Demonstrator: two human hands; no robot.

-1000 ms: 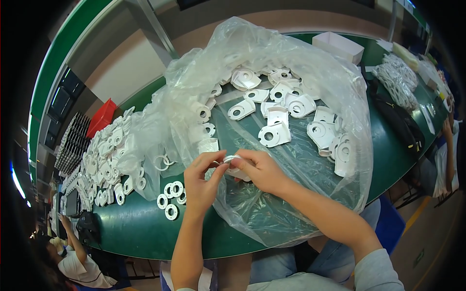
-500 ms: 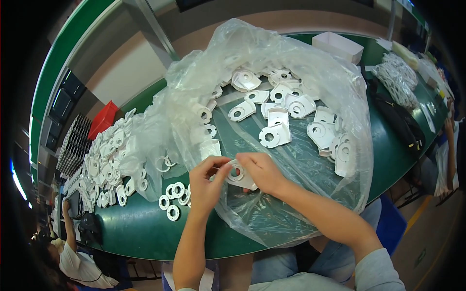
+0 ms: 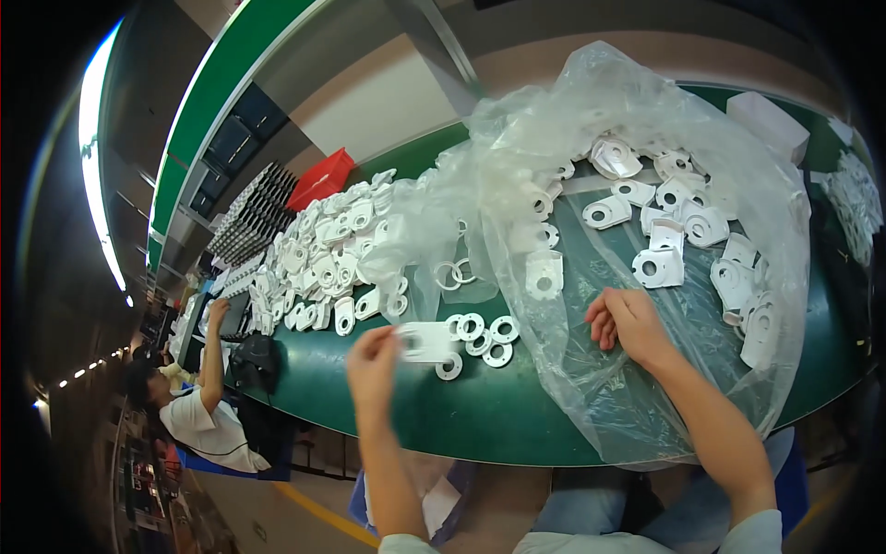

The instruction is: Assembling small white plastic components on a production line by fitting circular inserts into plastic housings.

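My left hand (image 3: pixel 372 362) holds a flat white plastic bracket (image 3: pixel 426 342) with a round hole, a little above the green table (image 3: pixel 480 415), beside a small cluster of white rings (image 3: pixel 480 334). My right hand (image 3: pixel 628 323) rests with fingers curled on the clear plastic bag (image 3: pixel 637 231); nothing shows in it. The bag lies spread open and holds several more white brackets (image 3: pixel 657 266).
A long heap of white brackets (image 3: pixel 323 258) runs along the table to the left. A red bin (image 3: pixel 323 180) and dark trays (image 3: pixel 254 217) stand behind it. Another person in a white shirt (image 3: pixel 198 406) sits at the far left. A white box (image 3: pixel 771 125) lies at the back right.
My hands have parted: the left moved leftward carrying one white bracket out of the bag toward the rings, while the right stayed on the bag.
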